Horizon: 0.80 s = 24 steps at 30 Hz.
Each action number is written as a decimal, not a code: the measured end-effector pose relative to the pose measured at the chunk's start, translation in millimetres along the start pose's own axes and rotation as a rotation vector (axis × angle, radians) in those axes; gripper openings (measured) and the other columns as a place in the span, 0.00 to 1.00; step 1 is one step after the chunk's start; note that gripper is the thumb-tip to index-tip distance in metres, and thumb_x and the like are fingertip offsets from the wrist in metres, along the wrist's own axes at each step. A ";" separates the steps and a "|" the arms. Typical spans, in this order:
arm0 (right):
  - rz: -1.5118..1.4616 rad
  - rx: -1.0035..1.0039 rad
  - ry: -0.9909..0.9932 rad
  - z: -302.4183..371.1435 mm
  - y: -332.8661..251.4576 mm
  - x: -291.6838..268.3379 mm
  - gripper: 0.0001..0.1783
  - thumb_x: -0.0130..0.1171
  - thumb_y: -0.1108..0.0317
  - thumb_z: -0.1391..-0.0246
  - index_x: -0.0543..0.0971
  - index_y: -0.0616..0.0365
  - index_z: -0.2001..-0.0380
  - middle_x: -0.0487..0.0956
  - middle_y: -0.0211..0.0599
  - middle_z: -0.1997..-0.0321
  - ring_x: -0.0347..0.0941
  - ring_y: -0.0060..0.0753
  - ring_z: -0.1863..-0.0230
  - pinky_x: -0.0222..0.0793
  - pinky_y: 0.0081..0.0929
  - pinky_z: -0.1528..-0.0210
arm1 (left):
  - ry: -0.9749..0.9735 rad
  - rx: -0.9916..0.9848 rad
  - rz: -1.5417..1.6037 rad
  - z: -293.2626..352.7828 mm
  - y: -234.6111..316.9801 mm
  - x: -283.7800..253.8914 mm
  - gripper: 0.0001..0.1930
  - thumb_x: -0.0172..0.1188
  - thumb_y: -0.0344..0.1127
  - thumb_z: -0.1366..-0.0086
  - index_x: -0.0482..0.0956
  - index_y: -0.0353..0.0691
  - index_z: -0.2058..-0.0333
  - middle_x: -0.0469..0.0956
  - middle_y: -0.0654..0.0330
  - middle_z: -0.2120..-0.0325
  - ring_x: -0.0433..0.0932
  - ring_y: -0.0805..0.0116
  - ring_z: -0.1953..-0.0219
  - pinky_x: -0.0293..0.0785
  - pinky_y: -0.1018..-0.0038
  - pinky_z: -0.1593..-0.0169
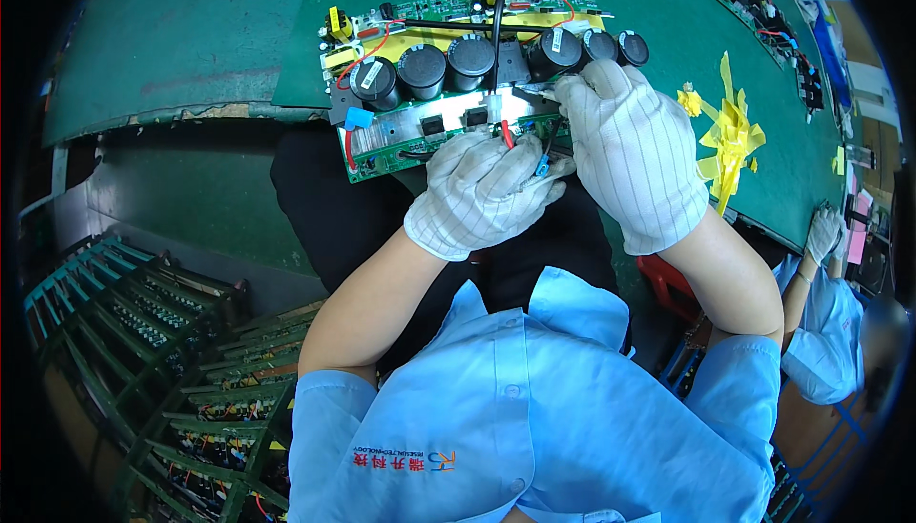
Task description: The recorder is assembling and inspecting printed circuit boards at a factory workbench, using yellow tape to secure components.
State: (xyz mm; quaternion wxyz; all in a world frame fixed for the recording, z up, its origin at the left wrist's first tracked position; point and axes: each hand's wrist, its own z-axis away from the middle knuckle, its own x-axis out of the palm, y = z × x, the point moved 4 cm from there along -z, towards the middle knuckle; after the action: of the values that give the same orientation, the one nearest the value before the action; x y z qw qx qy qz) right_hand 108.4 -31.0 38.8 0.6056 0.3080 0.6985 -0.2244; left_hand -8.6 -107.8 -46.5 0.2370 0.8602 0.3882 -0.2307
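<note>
A long green circuit board (367,162) with a silver metal strip lies at the table's front edge, overhanging my lap. Several big black cylindrical capacitors (421,69) stand in a row along it. My left hand (487,184), in a white striped glove, is closed at the board's near edge. Between its thumb and fingers sits a black wire with a blue connector (543,166); a red wire (508,134) rises beside the fingertips. My right hand (630,151), gloved alike, pinches at the board's right part, next to the rightmost capacitors. What its fingertips hold is mostly hidden.
Crumpled yellow tape (733,141) lies on the green table (191,36) to the right. Another board assembly (759,17) is at the far right. Green racks (210,408) with boards stand at lower left. A co-worker's gloved hands (825,234) show at the right.
</note>
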 end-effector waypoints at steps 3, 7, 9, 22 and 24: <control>-0.011 -0.009 0.023 0.7 0.1 0.5 0.07 0.57 0.71 0.58 0.75 0.56 0.71 0.73 0.38 0.66 0.75 0.38 0.65 0.74 0.33 0.73 | 0.009 0.008 -0.016 0.9 1.6 0.3 0.20 0.74 0.47 0.54 0.80 0.52 0.61 0.75 0.65 0.56 0.75 0.67 0.60 0.73 0.65 0.58; -0.030 -0.005 0.063 2.4 0.4 0.9 0.07 0.57 0.71 0.58 0.75 0.55 0.71 0.73 0.38 0.67 0.75 0.38 0.66 0.74 0.33 0.73 | 0.010 0.016 -0.055 0.6 3.3 0.2 0.20 0.73 0.48 0.52 0.80 0.51 0.61 0.76 0.65 0.58 0.76 0.67 0.60 0.73 0.65 0.58; -0.059 -0.003 0.051 1.4 0.1 0.8 0.07 0.57 0.71 0.58 0.75 0.55 0.71 0.73 0.37 0.67 0.75 0.38 0.66 0.74 0.33 0.73 | -0.007 0.015 -0.048 2.4 2.0 0.8 0.19 0.72 0.48 0.52 0.80 0.51 0.61 0.76 0.65 0.58 0.76 0.67 0.61 0.73 0.65 0.58; -0.041 -0.022 0.091 0.0 4.7 -3.1 0.07 0.58 0.72 0.60 0.75 0.55 0.73 0.73 0.37 0.67 0.75 0.36 0.67 0.73 0.33 0.75 | 0.017 -0.002 -0.016 -6.2 0.4 -1.3 0.15 0.72 0.47 0.53 0.82 0.54 0.66 0.78 0.67 0.61 0.78 0.69 0.63 0.75 0.66 0.62; -0.037 -0.021 0.074 -0.8 3.1 -1.5 0.06 0.58 0.72 0.60 0.76 0.54 0.73 0.74 0.36 0.68 0.75 0.36 0.67 0.73 0.33 0.74 | 0.009 -0.002 -0.021 -4.7 0.1 -1.2 0.15 0.72 0.47 0.53 0.81 0.54 0.66 0.77 0.68 0.61 0.78 0.68 0.64 0.75 0.66 0.62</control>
State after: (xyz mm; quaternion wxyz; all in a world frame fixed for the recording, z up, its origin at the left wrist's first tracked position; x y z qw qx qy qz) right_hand 110.1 -28.6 40.5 0.5783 0.2967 0.7284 -0.2166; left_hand -8.2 -105.8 -42.1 0.2339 0.8569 0.3983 -0.2291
